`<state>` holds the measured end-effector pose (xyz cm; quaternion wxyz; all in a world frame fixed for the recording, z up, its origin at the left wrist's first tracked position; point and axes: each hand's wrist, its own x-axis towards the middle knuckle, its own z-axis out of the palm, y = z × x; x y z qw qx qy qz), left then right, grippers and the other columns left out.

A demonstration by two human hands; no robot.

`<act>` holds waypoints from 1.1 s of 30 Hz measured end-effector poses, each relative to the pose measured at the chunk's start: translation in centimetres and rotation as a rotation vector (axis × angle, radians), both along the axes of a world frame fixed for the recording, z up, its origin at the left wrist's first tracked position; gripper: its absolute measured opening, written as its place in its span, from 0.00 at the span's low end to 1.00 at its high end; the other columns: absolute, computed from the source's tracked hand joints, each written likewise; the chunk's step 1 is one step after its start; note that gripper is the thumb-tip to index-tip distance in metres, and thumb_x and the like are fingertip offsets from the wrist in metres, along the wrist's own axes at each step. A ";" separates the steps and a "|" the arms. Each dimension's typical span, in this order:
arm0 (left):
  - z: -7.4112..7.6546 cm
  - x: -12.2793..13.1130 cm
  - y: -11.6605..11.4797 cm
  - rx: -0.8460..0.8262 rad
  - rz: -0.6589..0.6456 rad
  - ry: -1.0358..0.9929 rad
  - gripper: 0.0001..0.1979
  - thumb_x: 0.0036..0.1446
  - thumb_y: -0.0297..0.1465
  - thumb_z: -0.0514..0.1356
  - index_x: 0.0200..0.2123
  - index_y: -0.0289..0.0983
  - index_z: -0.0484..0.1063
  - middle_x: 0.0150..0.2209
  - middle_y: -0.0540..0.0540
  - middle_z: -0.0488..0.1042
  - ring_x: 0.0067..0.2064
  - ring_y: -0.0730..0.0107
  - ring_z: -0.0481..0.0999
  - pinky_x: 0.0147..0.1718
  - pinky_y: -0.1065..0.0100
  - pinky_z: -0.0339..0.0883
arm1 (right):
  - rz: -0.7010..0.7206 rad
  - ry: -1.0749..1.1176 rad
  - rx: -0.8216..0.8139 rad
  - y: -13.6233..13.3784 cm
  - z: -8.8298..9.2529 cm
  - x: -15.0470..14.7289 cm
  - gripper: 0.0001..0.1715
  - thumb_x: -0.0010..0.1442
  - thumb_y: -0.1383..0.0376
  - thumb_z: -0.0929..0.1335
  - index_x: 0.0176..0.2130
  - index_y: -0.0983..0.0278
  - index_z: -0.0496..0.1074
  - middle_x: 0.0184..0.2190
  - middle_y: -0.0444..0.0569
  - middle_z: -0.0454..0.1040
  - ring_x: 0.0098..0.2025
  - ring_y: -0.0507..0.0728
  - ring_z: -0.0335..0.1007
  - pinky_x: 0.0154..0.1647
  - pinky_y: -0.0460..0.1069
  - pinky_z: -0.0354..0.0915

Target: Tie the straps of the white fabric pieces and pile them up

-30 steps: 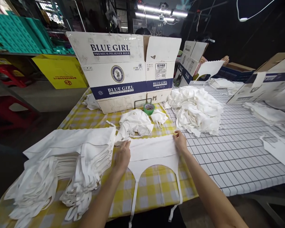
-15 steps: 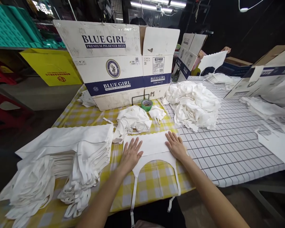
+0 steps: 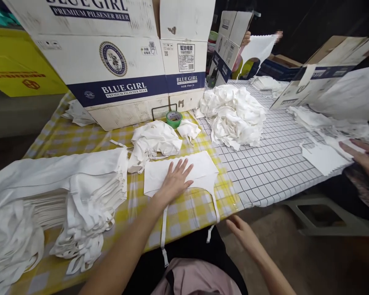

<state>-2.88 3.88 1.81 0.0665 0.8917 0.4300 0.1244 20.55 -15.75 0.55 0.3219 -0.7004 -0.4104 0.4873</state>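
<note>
Flattening the white fabric piece [image 3: 184,174] on the counter [image 3: 199,213].
Left hand [image 3: 174,182] presses it, fingers spread flat, gripping nothing; right hand [image 3: 241,231] hangs open below it, empty. Next probably needs moving it onto the stack [image 3: 64,188] leftward.

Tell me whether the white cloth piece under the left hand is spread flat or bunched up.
Spread flat: the white cloth piece lies smooth on the yellow checked tablecloth, left hand pressed open on it, straps hanging over the edge.
</note>
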 end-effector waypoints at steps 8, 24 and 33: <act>-2.3 4.7 -0.1 -0.062 -0.135 0.030 0.28 0.59 0.43 0.49 0.61 0.47 0.48 0.65 0.50 0.44 0.65 0.58 0.39 0.60 0.47 0.29 | -0.056 0.208 -0.015 -2.0 -3.2 -4.9 0.21 0.53 0.49 0.65 0.33 0.65 0.70 0.25 0.46 0.71 0.28 0.55 0.67 0.30 0.48 0.63; -1.6 7.5 -2.1 -0.101 -0.108 0.027 0.30 0.58 0.44 0.48 0.62 0.43 0.47 0.66 0.47 0.36 0.65 0.54 0.35 0.59 0.44 0.31 | -0.031 -0.581 0.026 -8.8 -1.0 2.9 0.16 0.54 0.48 0.61 0.32 0.52 0.70 0.32 0.49 0.76 0.33 0.62 0.73 0.29 0.49 0.66; -3.5 8.3 -2.8 -0.139 -0.194 -0.004 0.30 0.59 0.46 0.45 0.62 0.46 0.46 0.66 0.49 0.40 0.65 0.57 0.36 0.59 0.44 0.28 | 0.068 -0.547 0.061 -8.8 3.0 6.8 0.19 0.56 0.47 0.58 0.33 0.55 0.68 0.23 0.47 0.71 0.25 0.58 0.68 0.28 0.48 0.64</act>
